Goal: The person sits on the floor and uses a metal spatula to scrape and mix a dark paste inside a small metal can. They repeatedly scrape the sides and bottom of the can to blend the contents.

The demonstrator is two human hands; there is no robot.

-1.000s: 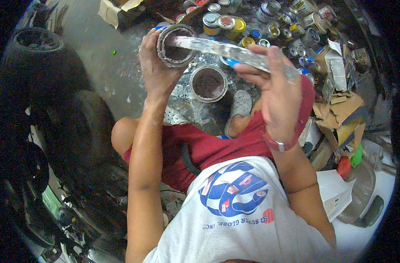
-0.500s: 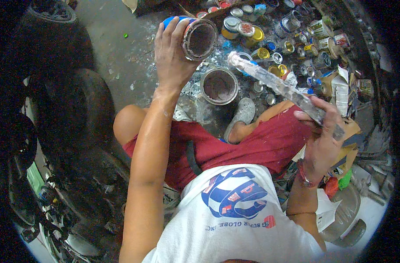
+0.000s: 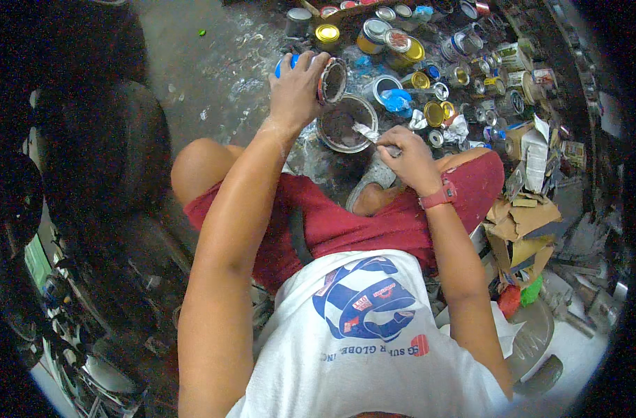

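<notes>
With its fingers wrapped over the side, my left hand (image 3: 295,90) holds a small blue can (image 3: 332,79) tipped so its crusted open rim faces right. Just below it on the floor stands a larger open tin (image 3: 330,129) with a dull brownish substance inside. My right hand (image 3: 406,155) grips a whitish, smeared stick (image 3: 363,131), angled with its far end in that tin. Behind my right hand a crumpled blue plastic piece (image 3: 396,101) lies among the cans.
Many paint cans (image 3: 415,50) crowd the back and right of the stained floor (image 3: 224,83). Torn cardboard (image 3: 520,230) is piled by my right knee. Dark bulky objects (image 3: 102,146) fill the left side. A person's legs in red shorts, the wearer's own, frame the tin.
The stick was in the small can, then raised off to the right; now its end is down in the larger tin. My left hand has moved right and turned the can sideways.
</notes>
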